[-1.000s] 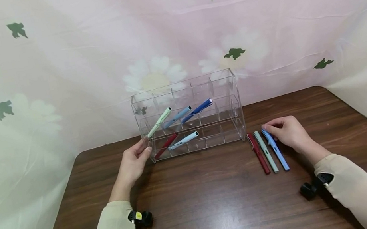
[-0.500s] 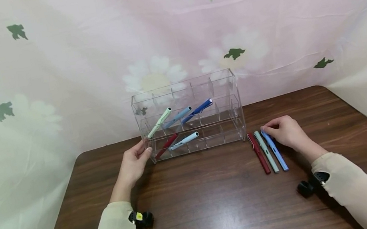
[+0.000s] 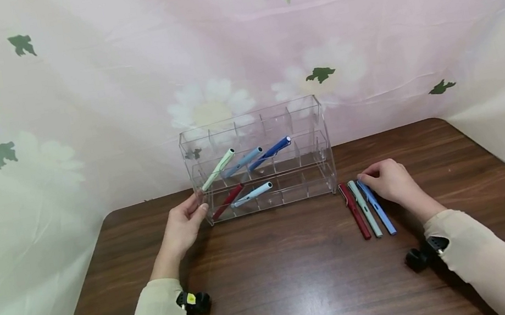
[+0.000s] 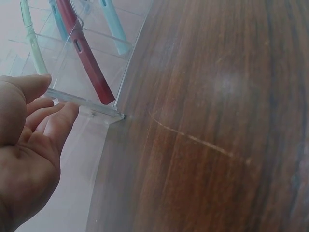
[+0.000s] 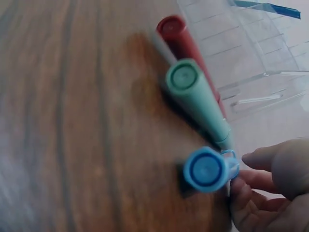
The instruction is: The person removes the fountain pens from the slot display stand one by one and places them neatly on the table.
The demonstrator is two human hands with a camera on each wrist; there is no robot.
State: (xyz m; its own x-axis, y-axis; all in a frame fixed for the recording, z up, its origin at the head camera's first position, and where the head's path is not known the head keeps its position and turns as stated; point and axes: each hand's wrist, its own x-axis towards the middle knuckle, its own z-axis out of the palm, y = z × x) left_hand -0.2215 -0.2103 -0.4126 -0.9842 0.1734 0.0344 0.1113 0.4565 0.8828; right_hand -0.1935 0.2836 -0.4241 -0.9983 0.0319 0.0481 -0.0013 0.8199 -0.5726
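In the head view, my left hand (image 3: 180, 228) grips the left side wall of a clear tiered pen holder (image 3: 295, 194), thumb on one face and fingers on the other. Over on the right, my right hand (image 3: 393, 183) pinches the upper, clip end of a blue pen (image 3: 378, 209) lying on the table. Beside that pen lie a grey-green pen (image 3: 367, 212) and a dark red pen (image 3: 355, 212), roughly parallel. The right wrist view shows the blue pen (image 5: 206, 170) end-on, with thumb and fingertips at its far end.
Leaning in the holder are a pale green pen (image 3: 218, 170), a grey-blue pen (image 3: 244, 162), a dark blue pen (image 3: 271, 153), a red pen (image 3: 228, 200) and a light blue pen (image 3: 252, 194). A floral cloth (image 3: 121, 90) hangs behind the wooden table (image 3: 272, 277).
My right hand has shifted slightly left, bringing the blue pen's top end closer to the grey-green pen. My left hand stays on the holder's side.
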